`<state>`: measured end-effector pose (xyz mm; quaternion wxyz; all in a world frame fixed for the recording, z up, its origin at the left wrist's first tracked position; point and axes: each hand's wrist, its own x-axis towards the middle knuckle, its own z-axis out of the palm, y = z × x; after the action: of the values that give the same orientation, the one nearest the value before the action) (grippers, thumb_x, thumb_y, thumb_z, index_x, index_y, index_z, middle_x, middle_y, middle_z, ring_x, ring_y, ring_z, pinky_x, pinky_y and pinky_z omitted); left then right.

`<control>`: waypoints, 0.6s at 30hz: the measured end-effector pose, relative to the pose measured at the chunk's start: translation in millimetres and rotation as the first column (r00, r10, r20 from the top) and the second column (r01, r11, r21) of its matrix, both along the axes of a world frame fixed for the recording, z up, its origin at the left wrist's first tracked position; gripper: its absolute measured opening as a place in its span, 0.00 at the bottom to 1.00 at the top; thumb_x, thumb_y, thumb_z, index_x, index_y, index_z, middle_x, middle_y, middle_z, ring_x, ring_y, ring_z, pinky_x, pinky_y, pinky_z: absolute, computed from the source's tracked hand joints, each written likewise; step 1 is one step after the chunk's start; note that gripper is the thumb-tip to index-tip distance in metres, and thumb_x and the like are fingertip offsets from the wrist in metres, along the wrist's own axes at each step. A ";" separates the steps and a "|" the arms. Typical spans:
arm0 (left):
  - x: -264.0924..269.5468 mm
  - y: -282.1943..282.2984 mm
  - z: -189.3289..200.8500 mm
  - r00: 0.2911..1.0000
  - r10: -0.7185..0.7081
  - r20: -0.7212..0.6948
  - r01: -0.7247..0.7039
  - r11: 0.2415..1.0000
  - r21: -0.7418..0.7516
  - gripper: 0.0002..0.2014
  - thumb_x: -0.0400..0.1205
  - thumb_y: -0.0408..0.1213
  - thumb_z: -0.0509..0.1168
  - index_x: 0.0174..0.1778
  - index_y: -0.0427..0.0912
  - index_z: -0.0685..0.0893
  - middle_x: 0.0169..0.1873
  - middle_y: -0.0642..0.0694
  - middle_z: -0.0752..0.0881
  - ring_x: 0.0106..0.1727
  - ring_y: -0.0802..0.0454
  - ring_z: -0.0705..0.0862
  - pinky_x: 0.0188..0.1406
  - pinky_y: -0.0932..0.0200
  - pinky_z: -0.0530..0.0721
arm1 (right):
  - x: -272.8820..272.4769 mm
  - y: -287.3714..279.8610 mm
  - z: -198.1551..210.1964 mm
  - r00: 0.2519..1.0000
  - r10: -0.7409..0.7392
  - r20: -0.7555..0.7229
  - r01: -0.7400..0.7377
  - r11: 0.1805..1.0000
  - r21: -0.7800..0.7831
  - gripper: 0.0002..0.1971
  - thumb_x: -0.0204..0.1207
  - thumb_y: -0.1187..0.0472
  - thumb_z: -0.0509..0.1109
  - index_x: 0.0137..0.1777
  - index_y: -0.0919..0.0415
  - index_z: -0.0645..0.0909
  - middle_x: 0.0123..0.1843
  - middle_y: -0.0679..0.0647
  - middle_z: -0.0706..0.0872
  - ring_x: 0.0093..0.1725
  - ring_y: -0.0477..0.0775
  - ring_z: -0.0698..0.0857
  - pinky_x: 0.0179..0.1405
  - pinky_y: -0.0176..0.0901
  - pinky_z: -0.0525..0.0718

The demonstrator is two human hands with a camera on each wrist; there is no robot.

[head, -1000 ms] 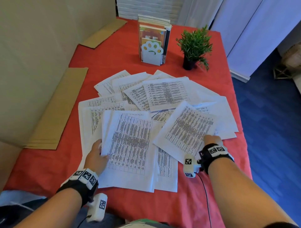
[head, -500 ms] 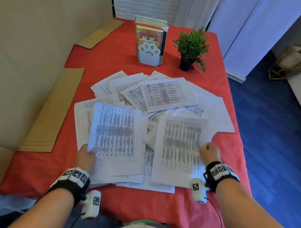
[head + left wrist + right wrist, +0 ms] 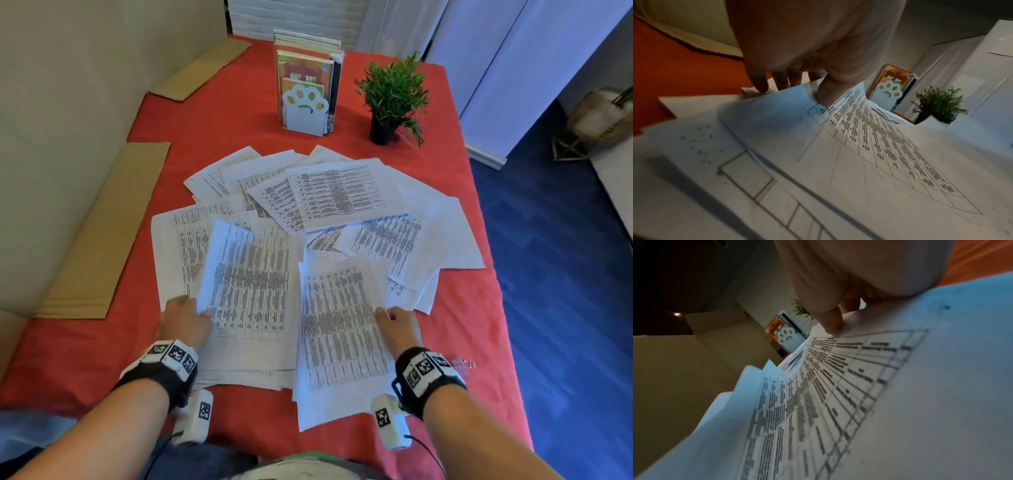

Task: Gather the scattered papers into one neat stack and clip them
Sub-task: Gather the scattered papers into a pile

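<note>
Several printed table sheets [image 3: 335, 195] lie fanned across the red tablecloth [image 3: 102, 349]. My left hand [image 3: 186, 318] pinches the left edge of a sheet bundle [image 3: 246, 281], which is lifted at its far end. In the left wrist view the thumb [image 3: 824, 95] lies on top of the bundle [image 3: 869, 154] and the fingers [image 3: 777, 81] curl beneath. My right hand [image 3: 394, 320] pinches the right edge of another sheet [image 3: 339, 325] near the front edge; its thumb [image 3: 830, 321] presses on that sheet [image 3: 859, 378]. A small clear clip [image 3: 462, 364] lies right of my right wrist.
A paw-shaped bookend with books [image 3: 305, 106] and a potted plant [image 3: 390, 99] stand at the back. Cardboard strips [image 3: 102, 233] lie along the left wall. The table's right edge drops to a blue floor [image 3: 565, 274].
My right hand has dragged its sheet from a slant to upright and pulled it toward me. The left hand has drawn its bundle nearer and lifted it slightly.
</note>
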<state>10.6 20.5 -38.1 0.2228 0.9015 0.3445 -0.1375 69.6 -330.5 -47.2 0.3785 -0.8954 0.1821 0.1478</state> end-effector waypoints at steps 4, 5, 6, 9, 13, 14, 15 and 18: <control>-5.7 -9.5 -3.9 0.997 -0.033 0.076 0.041 0.993 -0.109 0.11 0.78 0.38 0.64 0.35 0.33 0.79 0.39 0.35 0.82 0.36 0.40 0.80 0.31 0.56 0.74 | -7.4 18.2 1.9 0.997 -0.070 -0.038 0.076 0.978 0.195 0.16 0.76 0.65 0.66 0.63 0.60 0.72 0.55 0.56 0.80 0.52 0.59 0.83 0.49 0.44 0.78; -9.5 -12.7 -4.6 0.996 -0.025 0.091 0.037 0.990 -0.136 0.11 0.78 0.37 0.65 0.33 0.35 0.76 0.35 0.40 0.80 0.34 0.43 0.78 0.30 0.57 0.70 | -8.6 20.3 2.8 0.997 -0.030 -0.074 0.045 0.976 0.212 0.19 0.76 0.67 0.65 0.67 0.58 0.69 0.55 0.55 0.81 0.52 0.59 0.83 0.48 0.44 0.80; -13.7 -15.1 -4.2 0.993 -0.022 0.115 0.040 0.988 -0.151 0.09 0.78 0.36 0.66 0.37 0.35 0.76 0.35 0.43 0.80 0.36 0.45 0.77 0.33 0.57 0.70 | -9.1 20.8 3.0 0.995 0.026 -0.092 -0.009 0.982 0.188 0.17 0.76 0.68 0.63 0.64 0.59 0.71 0.53 0.56 0.82 0.50 0.59 0.83 0.45 0.43 0.81; -26.7 -14.2 -5.2 0.972 0.077 0.222 -0.029 0.977 -0.210 0.16 0.77 0.30 0.68 0.60 0.35 0.76 0.51 0.34 0.86 0.47 0.41 0.81 0.47 0.53 0.78 | -8.4 16.0 3.7 0.990 0.103 -0.098 -0.098 0.993 0.060 0.08 0.75 0.69 0.60 0.51 0.69 0.77 0.45 0.64 0.84 0.43 0.60 0.82 0.39 0.43 0.78; -37.5 8.7 -4.7 0.919 0.225 0.323 -0.159 0.963 -0.216 0.29 0.77 0.24 0.66 0.75 0.38 0.69 0.60 0.29 0.84 0.58 0.31 0.83 0.55 0.45 0.80 | -4.9 0.6 6.4 0.998 0.040 -0.053 -0.038 0.999 0.027 0.08 0.76 0.69 0.60 0.48 0.74 0.78 0.37 0.63 0.79 0.37 0.58 0.77 0.33 0.44 0.72; -39.8 15.8 -4.8 0.908 0.233 0.347 -0.171 0.965 -0.201 0.26 0.77 0.23 0.65 0.72 0.37 0.72 0.59 0.29 0.84 0.57 0.31 0.83 0.54 0.46 0.79 | -4.6 -2.8 7.1 0.997 0.033 -0.063 -0.031 0.998 0.046 0.08 0.76 0.69 0.60 0.48 0.72 0.79 0.37 0.62 0.80 0.36 0.57 0.77 0.31 0.43 0.72; -41.8 22.7 -5.3 0.898 0.251 0.361 -0.188 0.962 -0.200 0.23 0.77 0.22 0.64 0.69 0.35 0.76 0.57 0.28 0.85 0.56 0.32 0.84 0.53 0.47 0.79 | -5.0 -5.0 8.4 0.997 0.026 -0.073 -0.020 0.997 0.076 0.07 0.77 0.68 0.61 0.49 0.69 0.79 0.37 0.59 0.81 0.36 0.57 0.77 0.29 0.40 0.72; -45.9 39.7 -9.0 0.867 0.324 0.379 -0.252 0.941 -0.227 0.18 0.77 0.22 0.62 0.64 0.34 0.78 0.55 0.29 0.85 0.54 0.33 0.84 0.53 0.49 0.77 | -7.5 1.2 11.2 0.997 0.013 -0.070 -0.002 0.989 0.146 0.05 0.78 0.65 0.63 0.50 0.63 0.79 0.39 0.54 0.83 0.43 0.58 0.83 0.33 0.39 0.77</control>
<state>-35.3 60.3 -47.1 0.3842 0.8260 0.4079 0.0613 62.2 -329.3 -36.0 0.4359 -0.8601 0.1807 0.1937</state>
